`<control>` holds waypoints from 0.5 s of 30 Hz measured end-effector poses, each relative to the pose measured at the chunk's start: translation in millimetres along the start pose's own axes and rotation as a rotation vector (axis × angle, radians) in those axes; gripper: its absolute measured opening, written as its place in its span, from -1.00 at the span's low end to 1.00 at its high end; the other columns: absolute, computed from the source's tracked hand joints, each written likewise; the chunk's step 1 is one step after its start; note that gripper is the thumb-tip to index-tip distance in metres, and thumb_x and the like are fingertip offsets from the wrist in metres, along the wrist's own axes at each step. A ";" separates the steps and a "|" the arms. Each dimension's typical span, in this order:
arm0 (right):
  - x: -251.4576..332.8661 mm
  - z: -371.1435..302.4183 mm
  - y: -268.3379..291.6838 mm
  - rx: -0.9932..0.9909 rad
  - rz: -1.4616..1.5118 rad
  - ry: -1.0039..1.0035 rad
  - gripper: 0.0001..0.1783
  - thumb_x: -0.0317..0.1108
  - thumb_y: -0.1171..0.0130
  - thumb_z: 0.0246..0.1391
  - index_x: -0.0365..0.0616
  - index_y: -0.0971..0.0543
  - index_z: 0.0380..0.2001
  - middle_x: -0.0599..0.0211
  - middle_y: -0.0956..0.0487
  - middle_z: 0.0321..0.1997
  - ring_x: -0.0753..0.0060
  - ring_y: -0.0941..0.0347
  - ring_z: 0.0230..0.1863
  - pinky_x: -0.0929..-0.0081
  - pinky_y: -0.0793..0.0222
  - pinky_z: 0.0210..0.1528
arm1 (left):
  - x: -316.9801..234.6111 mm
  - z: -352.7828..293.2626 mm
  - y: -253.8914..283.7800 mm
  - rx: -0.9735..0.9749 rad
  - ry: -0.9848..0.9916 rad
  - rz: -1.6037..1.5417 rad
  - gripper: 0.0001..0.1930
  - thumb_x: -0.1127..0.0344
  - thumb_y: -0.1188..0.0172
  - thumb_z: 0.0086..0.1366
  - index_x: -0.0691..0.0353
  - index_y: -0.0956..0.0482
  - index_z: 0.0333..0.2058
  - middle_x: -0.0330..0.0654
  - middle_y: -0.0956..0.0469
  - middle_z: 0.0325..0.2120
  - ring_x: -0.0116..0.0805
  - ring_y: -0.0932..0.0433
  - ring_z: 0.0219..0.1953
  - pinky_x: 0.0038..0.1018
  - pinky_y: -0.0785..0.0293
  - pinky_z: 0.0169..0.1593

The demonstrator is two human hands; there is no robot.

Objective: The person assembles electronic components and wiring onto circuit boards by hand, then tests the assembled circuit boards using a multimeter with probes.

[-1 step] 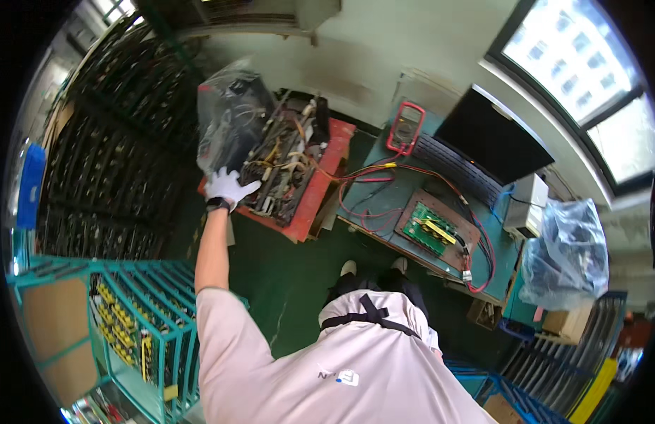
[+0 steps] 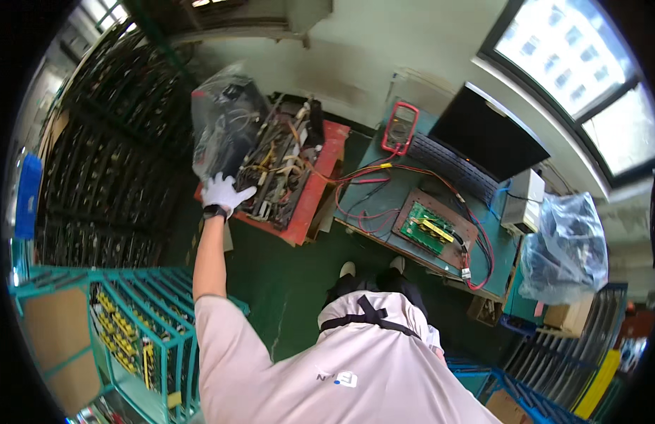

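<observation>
My left hand [image 2: 226, 193], in a white glove with a dark watch at the wrist, reaches out to the left. Its fingers are spread, with the thumb pointing right. It lies against the near end of a clear plastic bag [image 2: 221, 131] with dark contents. Whether the fingertips pinch the film, I cannot make out. Just right of the thumb, a heap of circuit boards and cables [image 2: 279, 169] sits on a red table [image 2: 329, 159]. My right hand is hidden beside my body; only a sliver of that arm shows.
A green workbench [image 2: 366, 152] at the right carries a red multimeter [image 2: 400, 127], a keyboard [image 2: 455, 166], a dark monitor [image 2: 488, 134] and a green circuit board [image 2: 426, 227] with red leads. Dark racks [image 2: 115, 148] stand at far left, a teal rack [image 2: 179, 339] nearer.
The whole view has shifted slightly. My left hand stays at the near end of the plastic bag with its fingers spread.
</observation>
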State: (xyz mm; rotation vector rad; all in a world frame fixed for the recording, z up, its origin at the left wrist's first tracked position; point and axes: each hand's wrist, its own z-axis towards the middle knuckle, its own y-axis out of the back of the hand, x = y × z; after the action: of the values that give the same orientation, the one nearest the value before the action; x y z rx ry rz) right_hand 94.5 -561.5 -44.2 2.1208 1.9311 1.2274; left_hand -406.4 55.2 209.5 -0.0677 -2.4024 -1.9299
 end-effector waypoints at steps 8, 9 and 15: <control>67.0 -27.7 -15.6 -0.026 0.134 -0.132 -0.46 0.03 -0.01 0.38 -0.30 -0.66 -0.14 0.32 -0.67 -0.34 0.49 -0.48 -0.43 0.45 -0.43 -0.34 | 9.7 2.5 -17.7 -0.021 -0.056 0.072 -0.06 -0.59 -0.17 0.02 0.18 -0.58 0.07 -0.02 -0.37 0.24 0.04 -0.31 0.30 0.12 -0.30 0.25; 60.6 -24.4 -20.7 -0.003 0.132 -0.112 -0.45 0.04 -0.01 0.38 -0.30 -0.66 -0.10 0.33 -0.67 -0.30 0.51 -0.48 -0.42 0.47 -0.43 -0.34 | 7.3 0.2 -11.4 0.006 -0.055 0.094 -0.06 -0.59 -0.16 0.02 0.16 -0.57 0.09 -0.01 -0.37 0.25 0.01 -0.32 0.29 0.10 -0.29 0.25; 45.6 -17.9 -43.9 -0.004 0.109 -0.050 -0.40 0.11 -0.03 0.37 -0.30 -0.69 -0.25 0.31 -0.65 -0.42 0.49 -0.45 -0.48 0.45 -0.38 -0.37 | 23.1 6.5 -30.6 -0.105 -0.221 0.181 -0.01 -0.63 -0.18 -0.05 0.28 -0.61 -0.03 0.04 -0.53 0.02 0.04 -0.49 0.11 0.00 -0.40 0.14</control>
State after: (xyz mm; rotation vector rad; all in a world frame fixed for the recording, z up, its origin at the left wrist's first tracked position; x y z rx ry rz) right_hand 44.6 -520.9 -30.1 2.2591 1.8150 1.1813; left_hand -431.7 54.8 180.0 -0.5114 -2.3225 -2.0565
